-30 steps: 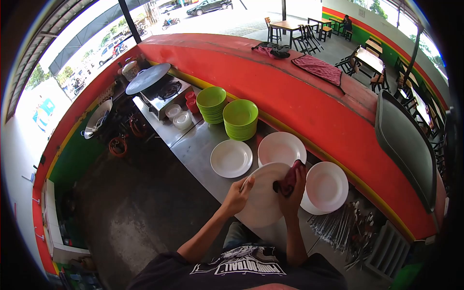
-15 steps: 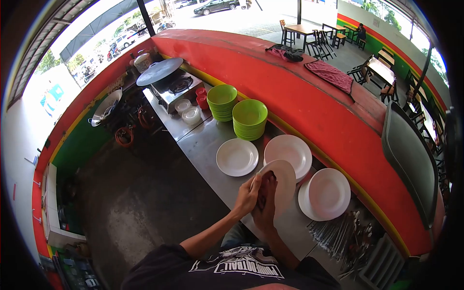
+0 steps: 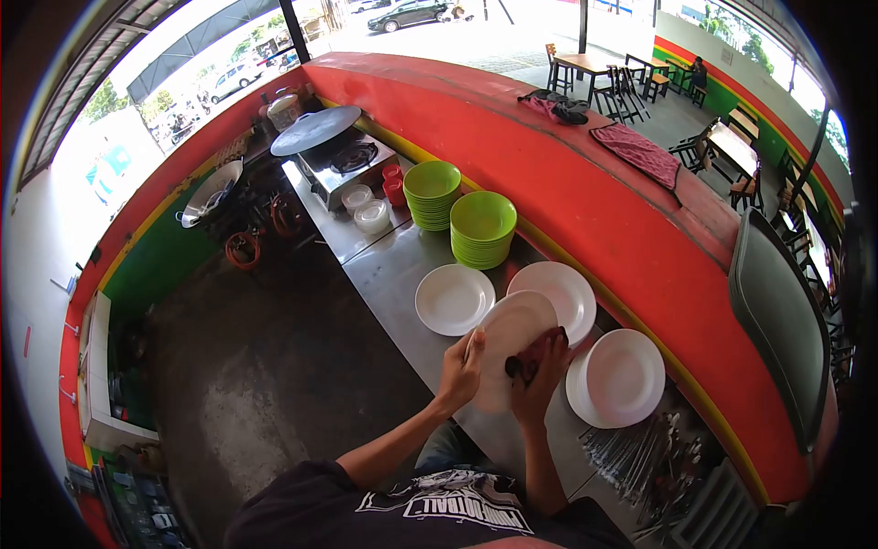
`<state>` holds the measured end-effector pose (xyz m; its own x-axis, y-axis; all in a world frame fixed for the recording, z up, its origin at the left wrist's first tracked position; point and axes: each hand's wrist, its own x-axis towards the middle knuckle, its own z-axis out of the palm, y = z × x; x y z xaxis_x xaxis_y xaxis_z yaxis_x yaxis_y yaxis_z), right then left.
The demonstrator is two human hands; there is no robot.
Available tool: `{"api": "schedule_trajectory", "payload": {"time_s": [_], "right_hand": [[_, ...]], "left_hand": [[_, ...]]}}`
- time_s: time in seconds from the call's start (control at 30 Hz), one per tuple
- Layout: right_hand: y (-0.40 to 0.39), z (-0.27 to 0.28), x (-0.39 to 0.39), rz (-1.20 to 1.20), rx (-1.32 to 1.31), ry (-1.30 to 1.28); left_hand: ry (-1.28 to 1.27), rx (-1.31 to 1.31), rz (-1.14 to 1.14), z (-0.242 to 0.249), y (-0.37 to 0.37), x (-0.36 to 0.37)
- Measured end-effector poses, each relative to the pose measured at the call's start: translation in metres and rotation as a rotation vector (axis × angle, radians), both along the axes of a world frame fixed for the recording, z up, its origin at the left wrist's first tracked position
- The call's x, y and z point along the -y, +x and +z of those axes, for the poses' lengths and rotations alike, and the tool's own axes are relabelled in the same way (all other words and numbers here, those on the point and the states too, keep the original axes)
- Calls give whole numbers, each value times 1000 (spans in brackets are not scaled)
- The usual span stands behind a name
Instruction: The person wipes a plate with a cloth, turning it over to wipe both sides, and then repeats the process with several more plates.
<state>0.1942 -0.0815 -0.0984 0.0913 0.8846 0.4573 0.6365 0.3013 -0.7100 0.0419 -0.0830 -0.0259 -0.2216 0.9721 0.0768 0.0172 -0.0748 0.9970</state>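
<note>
My left hand (image 3: 462, 373) grips the left edge of a white plate (image 3: 506, 331), thumb on the rim, and holds it tilted above the steel counter. A dark red cloth (image 3: 529, 357) is in my right hand (image 3: 538, 389), pressed against the plate's upper face; part of the cloth is hidden under the fingers. Behind the held plate lies a white plate (image 3: 455, 300), and beside that more white plates (image 3: 562, 295), partly covered from view. To the right of my right hand stands a stack of white plates (image 3: 626, 377).
Two stacks of green plates or bowls (image 3: 433, 178) (image 3: 483, 220) stand farther back on the counter (image 3: 389, 265). Past them are clear lidded tubs (image 3: 370, 216), red containers (image 3: 393, 188) and a stove (image 3: 343, 165). Loose metal cutlery (image 3: 640, 453) lies at right, beside a red wall (image 3: 512, 146).
My right hand has moved right across the plate with the cloth, away from my left hand. The plate has turned to show more of its upper face. The view has shifted slightly.
</note>
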Motion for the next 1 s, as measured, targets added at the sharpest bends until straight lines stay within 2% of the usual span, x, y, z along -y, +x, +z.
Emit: {"api": "schedule_trajectory", "payload": {"time_s": [0.07, 0.17, 0.27, 0.4, 0.47, 0.57, 0.73, 0.87, 0.93, 1.0], "right_hand": [[-6, -7, 14, 86, 3, -81], [-23, 13, 37, 352, -297, -192], [-32, 26, 42, 412, -361, -165], [-31, 22, 23, 358, -236, 71], [-22, 21, 11, 242, -181, 68], [-6, 16, -3, 104, -78, 94], [7, -6, -8, 0, -1, 53], [-2, -17, 15, 122, -37, -56], [-10, -16, 28, 217, -31, -85], [-19, -9, 38, 321, -155, -96]], "left_hand": [[53, 1, 55, -7, -1, -6], [9, 18, 70, -5, 3, -6], [-25, -15, 35, -2, 13, -2], [-182, -61, -183, -12, 15, 8], [-241, -85, -288, -8, 15, 13], [-220, -314, -332, 7, 7, 17], [-151, -208, -189, 19, 1, 14], [16, -167, -27, 8, 1, 5], [-37, -194, -19, 14, -1, 5], [-75, -200, -13, 18, 1, 5]]}}
